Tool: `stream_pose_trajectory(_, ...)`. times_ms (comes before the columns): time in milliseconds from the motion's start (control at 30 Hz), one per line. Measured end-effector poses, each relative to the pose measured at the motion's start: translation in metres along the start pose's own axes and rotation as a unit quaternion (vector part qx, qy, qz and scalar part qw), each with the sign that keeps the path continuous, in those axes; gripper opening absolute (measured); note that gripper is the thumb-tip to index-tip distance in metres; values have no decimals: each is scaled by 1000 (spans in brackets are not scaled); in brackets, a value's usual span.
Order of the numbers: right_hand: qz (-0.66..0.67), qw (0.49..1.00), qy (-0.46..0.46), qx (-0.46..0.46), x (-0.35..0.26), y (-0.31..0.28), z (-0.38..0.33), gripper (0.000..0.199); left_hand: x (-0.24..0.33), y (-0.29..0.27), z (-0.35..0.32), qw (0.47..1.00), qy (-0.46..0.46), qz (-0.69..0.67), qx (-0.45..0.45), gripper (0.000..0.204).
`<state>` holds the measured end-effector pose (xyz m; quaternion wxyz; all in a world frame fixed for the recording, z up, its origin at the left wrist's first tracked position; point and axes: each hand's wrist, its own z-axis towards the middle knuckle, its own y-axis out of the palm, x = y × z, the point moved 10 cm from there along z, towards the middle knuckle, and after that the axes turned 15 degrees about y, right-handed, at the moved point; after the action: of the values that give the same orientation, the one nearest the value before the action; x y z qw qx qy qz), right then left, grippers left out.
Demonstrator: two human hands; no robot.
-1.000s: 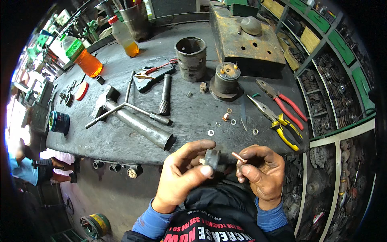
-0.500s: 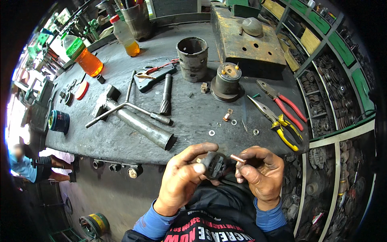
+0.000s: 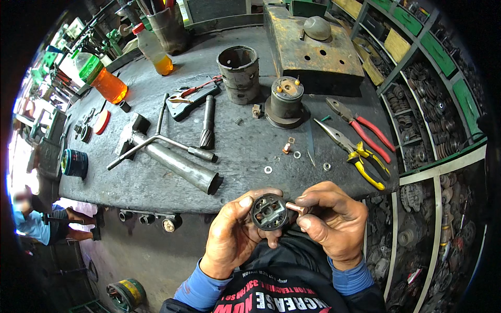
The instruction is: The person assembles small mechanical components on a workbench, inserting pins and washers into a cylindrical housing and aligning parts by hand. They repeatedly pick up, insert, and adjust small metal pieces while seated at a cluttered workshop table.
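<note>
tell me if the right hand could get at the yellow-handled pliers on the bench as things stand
Probably not at once: the right hand is pinching a small copper piece. The yellow-handled pliers lie uncovered on the bench just beyond it, so the path looks free.

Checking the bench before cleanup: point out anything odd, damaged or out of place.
Small washers and a copper bit lie loose on the workbench, easy to lose. The metal block at the back is heavily rusted. Nothing looks spilled.
</note>
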<state>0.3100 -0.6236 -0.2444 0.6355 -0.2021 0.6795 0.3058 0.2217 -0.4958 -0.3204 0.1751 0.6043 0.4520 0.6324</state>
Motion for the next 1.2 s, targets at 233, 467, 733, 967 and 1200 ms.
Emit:
stream_pose_trajectory(233, -47, 999, -25, -4, -3, 3, -1, 30, -2, 2, 0, 999, -4, 7, -42, 63)
stream_pose_trajectory(467, -50, 998, -34, -8, -4, 4, -1, 29, -2, 0, -2, 997, -8, 73, -14, 65)
stream_pose_trajectory(733, -49, 999, -16, -7, 2, 1, -5, 27, -5, 2, -4, 995, -13, 92, -26, 65)
stream_pose_trajectory(967, 91, 994, 19, 53, 8, -31, 16, 23, 33, 5, -3, 957, 110, 267, -35, 41)
stream_pose_trajectory(1200, -305, 945, 32, 113, -12, -26, 62, 22, 62, 20, 4, 906, 174, 384, -38, 44)
